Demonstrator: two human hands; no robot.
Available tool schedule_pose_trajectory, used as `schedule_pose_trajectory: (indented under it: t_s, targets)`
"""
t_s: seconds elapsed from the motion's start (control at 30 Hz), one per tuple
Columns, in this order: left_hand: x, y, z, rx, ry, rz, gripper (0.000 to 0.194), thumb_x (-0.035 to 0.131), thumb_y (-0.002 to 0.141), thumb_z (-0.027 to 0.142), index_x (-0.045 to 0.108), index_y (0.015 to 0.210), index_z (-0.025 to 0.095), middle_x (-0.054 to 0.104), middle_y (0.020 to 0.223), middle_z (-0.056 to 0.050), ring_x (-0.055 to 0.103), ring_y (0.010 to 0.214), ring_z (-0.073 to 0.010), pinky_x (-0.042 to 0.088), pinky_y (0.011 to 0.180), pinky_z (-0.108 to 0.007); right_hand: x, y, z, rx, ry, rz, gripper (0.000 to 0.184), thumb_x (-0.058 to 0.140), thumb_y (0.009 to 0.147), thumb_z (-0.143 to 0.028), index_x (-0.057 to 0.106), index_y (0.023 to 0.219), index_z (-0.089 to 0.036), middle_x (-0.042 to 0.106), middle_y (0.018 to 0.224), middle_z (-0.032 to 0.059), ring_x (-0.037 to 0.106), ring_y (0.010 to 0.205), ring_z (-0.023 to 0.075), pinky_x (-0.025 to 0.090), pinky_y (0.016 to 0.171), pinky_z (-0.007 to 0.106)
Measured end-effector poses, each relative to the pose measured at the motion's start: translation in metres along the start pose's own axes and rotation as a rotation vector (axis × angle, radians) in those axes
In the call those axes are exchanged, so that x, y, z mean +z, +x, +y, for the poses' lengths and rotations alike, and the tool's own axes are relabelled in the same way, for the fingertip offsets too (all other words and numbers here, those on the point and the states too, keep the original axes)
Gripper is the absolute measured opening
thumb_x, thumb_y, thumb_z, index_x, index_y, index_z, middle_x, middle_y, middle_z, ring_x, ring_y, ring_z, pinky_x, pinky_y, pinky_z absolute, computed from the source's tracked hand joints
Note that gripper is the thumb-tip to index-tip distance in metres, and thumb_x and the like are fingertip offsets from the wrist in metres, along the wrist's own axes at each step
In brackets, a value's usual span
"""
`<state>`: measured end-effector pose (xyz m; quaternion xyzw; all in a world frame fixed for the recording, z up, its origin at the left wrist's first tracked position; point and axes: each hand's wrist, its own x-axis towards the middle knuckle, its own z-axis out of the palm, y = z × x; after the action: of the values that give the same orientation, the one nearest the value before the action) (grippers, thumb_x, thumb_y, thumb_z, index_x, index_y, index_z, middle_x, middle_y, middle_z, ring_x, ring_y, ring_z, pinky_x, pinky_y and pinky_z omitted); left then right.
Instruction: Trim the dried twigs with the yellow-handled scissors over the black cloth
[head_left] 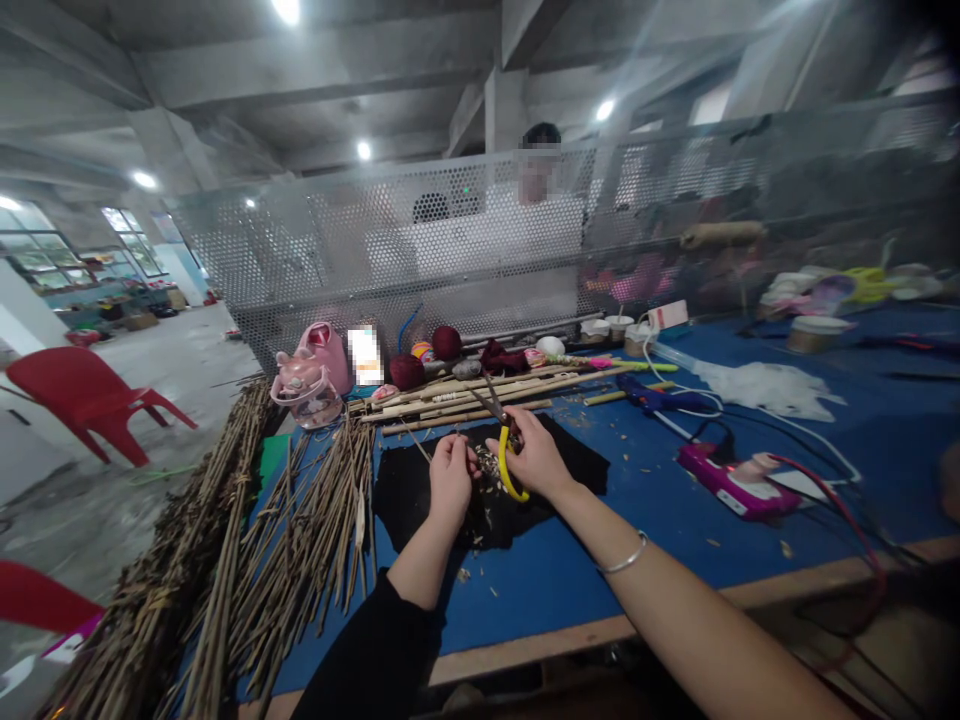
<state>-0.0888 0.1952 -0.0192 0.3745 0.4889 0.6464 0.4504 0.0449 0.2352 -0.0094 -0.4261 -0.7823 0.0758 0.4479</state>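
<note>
My right hand (534, 455) is closed around scissors (504, 465) with yellow handles; their dark blades point up and to the left, somewhat apart. Just left of it, my left hand (451, 475) pinches a thin twig (417, 440) that sticks out toward the upper left. Both hands are over a black cloth (401, 490) spread on the blue tabletop (600, 570). Small pale clippings (491, 470) are scattered on the cloth between the hands. The twig's other end is hidden by my fingers.
Thin sticks (315, 530) lie left, beside a larger bundle (187, 530). Behind the cloth are pale rods (450, 400), dark red yarn balls (407, 371) and a pink container (324, 355). Right are a blue glue gun (660, 398) and purple power strip (739, 485) with cords. A perforated screen (322, 250) stands behind.
</note>
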Motion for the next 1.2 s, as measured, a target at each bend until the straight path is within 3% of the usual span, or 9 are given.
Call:
schedule_pose_trajectory:
  t_s: [0.1, 0.23, 0.47, 0.67, 0.93, 1.2]
  targets:
    - [-0.001, 0.003, -0.001, -0.036, -0.107, -0.024, 0.028, 0.055, 0.072, 0.040, 0.052, 0.084, 0.015, 0.052, 0.063, 0.002, 0.047, 0.051, -0.0065, 0.039, 0.050, -0.018, 0.001, -0.003, -0.008, -0.069, 0.037, -0.128, 0.042, 0.056, 0.072, -0.030, 0.045, 0.111, -0.020, 0.051, 0.098, 0.0061, 0.051, 0.085, 0.0175, 0.042, 0.075, 0.029]
    - [-0.003, 0.002, -0.002, 0.016, -0.058, -0.034, 0.029, 0.058, 0.069, 0.039, 0.059, 0.082, 0.013, 0.059, 0.072, -0.002, 0.052, 0.060, -0.0090, 0.041, 0.055, -0.018, 0.003, -0.006, -0.014, -0.097, 0.004, -0.209, 0.047, 0.060, 0.069, -0.032, 0.045, 0.112, -0.021, 0.051, 0.099, 0.0060, 0.050, 0.090, 0.0188, 0.041, 0.078, 0.032]
    - [0.001, -0.001, 0.000, -0.084, -0.196, -0.084, 0.034, 0.063, 0.065, 0.039, 0.057, 0.086, 0.013, 0.057, 0.069, -0.001, 0.052, 0.056, -0.0082, 0.043, 0.054, -0.020, 0.003, -0.005, -0.012, -0.094, -0.025, -0.231, 0.047, 0.060, 0.070, -0.034, 0.044, 0.111, -0.019, 0.049, 0.097, 0.0064, 0.048, 0.089, 0.0191, 0.040, 0.079, 0.032]
    - [0.003, -0.004, 0.004, -0.124, -0.224, -0.094, 0.031, 0.066, 0.062, 0.037, 0.059, 0.079, 0.013, 0.055, 0.064, 0.002, 0.049, 0.052, -0.0064, 0.042, 0.053, -0.020, 0.000, -0.004, -0.013, -0.110, -0.078, -0.228, 0.043, 0.057, 0.073, -0.032, 0.045, 0.112, -0.019, 0.048, 0.093, 0.0056, 0.048, 0.084, 0.0181, 0.039, 0.075, 0.030]
    - [0.004, -0.005, 0.002, -0.135, -0.254, -0.054, 0.033, 0.068, 0.059, 0.037, 0.059, 0.079, 0.012, 0.058, 0.067, -0.001, 0.053, 0.056, -0.0087, 0.044, 0.055, -0.021, -0.001, -0.004, -0.014, -0.125, -0.161, -0.233, 0.048, 0.059, 0.070, -0.039, 0.046, 0.111, -0.018, 0.048, 0.089, 0.0052, 0.046, 0.083, 0.0192, 0.039, 0.073, 0.031]
    - [0.004, -0.007, 0.003, -0.155, -0.238, -0.080, 0.034, 0.069, 0.057, 0.039, 0.059, 0.075, 0.012, 0.055, 0.063, 0.001, 0.048, 0.048, -0.0060, 0.040, 0.048, -0.019, 0.001, -0.004, -0.010, -0.131, -0.178, -0.234, 0.046, 0.058, 0.071, -0.038, 0.047, 0.112, -0.019, 0.048, 0.090, 0.0053, 0.047, 0.084, 0.0192, 0.039, 0.074, 0.031]
